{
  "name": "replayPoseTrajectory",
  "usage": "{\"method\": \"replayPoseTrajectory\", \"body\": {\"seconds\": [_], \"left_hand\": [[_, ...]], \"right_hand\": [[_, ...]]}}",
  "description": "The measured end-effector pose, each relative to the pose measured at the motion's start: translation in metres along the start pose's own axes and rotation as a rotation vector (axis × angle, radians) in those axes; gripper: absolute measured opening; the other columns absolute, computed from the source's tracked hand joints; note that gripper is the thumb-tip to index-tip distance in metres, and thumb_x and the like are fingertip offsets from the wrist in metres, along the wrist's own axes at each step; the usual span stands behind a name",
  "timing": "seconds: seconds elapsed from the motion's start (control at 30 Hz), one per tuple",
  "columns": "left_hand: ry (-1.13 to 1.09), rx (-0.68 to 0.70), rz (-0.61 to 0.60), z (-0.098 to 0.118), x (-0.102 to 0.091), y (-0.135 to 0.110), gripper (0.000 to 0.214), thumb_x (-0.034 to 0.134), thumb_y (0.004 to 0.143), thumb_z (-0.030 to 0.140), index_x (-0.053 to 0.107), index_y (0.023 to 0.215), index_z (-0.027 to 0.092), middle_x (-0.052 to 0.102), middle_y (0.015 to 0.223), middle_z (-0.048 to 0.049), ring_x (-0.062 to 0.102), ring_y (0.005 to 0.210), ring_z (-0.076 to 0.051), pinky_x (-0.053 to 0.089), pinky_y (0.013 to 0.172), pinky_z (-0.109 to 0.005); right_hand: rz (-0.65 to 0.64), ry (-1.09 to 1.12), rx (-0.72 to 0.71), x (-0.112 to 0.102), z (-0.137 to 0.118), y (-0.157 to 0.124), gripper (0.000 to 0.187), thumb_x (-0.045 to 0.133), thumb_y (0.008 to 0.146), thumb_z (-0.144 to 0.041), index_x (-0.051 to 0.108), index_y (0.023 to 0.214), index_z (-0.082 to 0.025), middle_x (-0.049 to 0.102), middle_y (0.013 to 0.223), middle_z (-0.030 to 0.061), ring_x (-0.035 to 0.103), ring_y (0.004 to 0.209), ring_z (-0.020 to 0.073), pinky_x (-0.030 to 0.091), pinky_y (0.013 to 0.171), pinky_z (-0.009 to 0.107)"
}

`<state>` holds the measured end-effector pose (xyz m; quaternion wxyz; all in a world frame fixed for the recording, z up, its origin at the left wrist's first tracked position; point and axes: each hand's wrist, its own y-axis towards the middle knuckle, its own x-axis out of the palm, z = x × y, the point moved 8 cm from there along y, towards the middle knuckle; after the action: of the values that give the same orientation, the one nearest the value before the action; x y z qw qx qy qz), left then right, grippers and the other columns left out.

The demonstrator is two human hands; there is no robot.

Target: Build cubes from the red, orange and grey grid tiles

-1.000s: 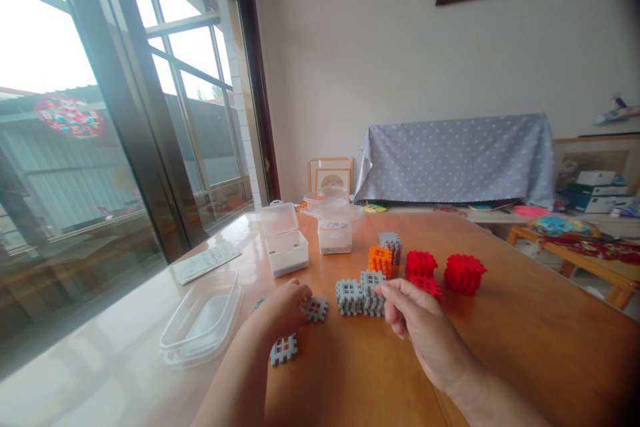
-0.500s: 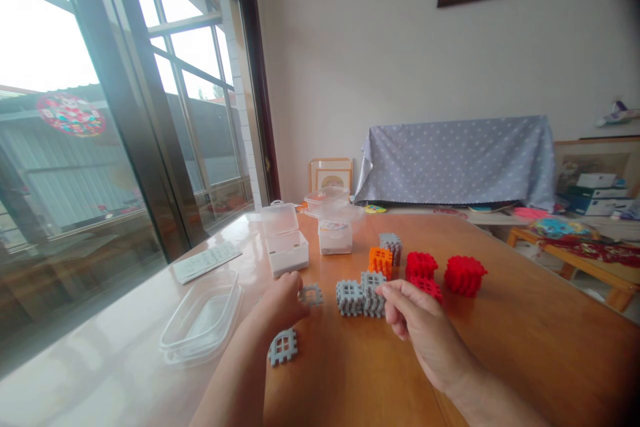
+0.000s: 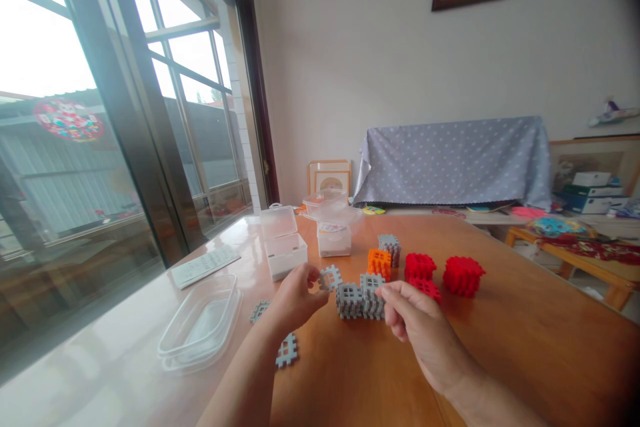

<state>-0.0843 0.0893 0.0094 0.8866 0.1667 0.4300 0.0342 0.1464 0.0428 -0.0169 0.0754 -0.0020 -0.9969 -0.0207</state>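
Pinched between the thumb and fingers of my left hand [image 3: 305, 290] is a grey window-shaped building tile [image 3: 331, 277], its notched edges showing. It is raised just left of two adjoining stacks of grey tiles. My right hand [image 3: 407, 307] is closed with thumb and forefinger at the near right edge of the taller grey stack [image 3: 373, 300]; the other fingers curl under. The lower grey stack [image 3: 349, 300] stands against it on the left. Two loose grey tiles lie by my left forearm, one [image 3: 287, 351] partly covered by it, the other [image 3: 259, 311] farther left.
Behind the stacks stand orange tiles [image 3: 379, 264], another grey stack [image 3: 389, 250] and red tile stacks [image 3: 464, 276]. Farther back are an open white box [image 3: 289, 257] and a second box [image 3: 335, 242]. A clear plastic tray [image 3: 200, 323] and a printed sheet [image 3: 206, 265] lie left.
My left hand has moved right and up, carrying a grey tile toward the stacks. A loose tile at the left has come into view. My right hand has barely moved.
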Motion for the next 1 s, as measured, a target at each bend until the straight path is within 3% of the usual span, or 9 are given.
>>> {"method": "replayPoseTrajectory", "body": {"seconds": [0.47, 0.7, 1.0], "left_hand": [[0.108, 0.116, -0.093, 0.016, 0.028, -0.001, 0.027, 0.065, 0.073, 0.023, 0.059, 0.099, 0.021, 0.066, 0.096, -0.0027, 0.061, 0.086, -0.018, 0.045, 0.074, -0.027], [0.028, 0.119, -0.109, 0.019, 0.030, -0.001, 0.031, 0.065, 0.076, 0.028, 0.058, 0.105, 0.021, 0.067, 0.099, -0.0035, 0.061, 0.088, -0.018, 0.046, 0.075, -0.027], [0.039, 0.189, -0.128, 0.027, 0.029, -0.003, 0.020, 0.059, 0.077, 0.020, 0.061, 0.097, 0.021, 0.066, 0.094, -0.0031, 0.060, 0.086, -0.018, 0.046, 0.077, -0.028]], "right_hand": [[0.012, 0.008, -0.014, -0.002, 0.001, 0.002, 0.033, 0.065, 0.083, -0.053, 0.066, 0.082, -0.020, 0.053, 0.058, -0.0041, 0.039, 0.049, 0.0086, 0.027, 0.048, 0.023], [0.000, 0.004, -0.028, -0.002, 0.000, 0.002, 0.032, 0.063, 0.085, -0.051, 0.066, 0.084, -0.020, 0.052, 0.059, -0.0038, 0.039, 0.050, 0.0089, 0.028, 0.048, 0.023], [-0.019, -0.027, -0.043, -0.001, -0.001, 0.002, 0.029, 0.059, 0.090, -0.048, 0.064, 0.082, -0.020, 0.053, 0.060, -0.0039, 0.040, 0.052, 0.0096, 0.029, 0.050, 0.023]]}}
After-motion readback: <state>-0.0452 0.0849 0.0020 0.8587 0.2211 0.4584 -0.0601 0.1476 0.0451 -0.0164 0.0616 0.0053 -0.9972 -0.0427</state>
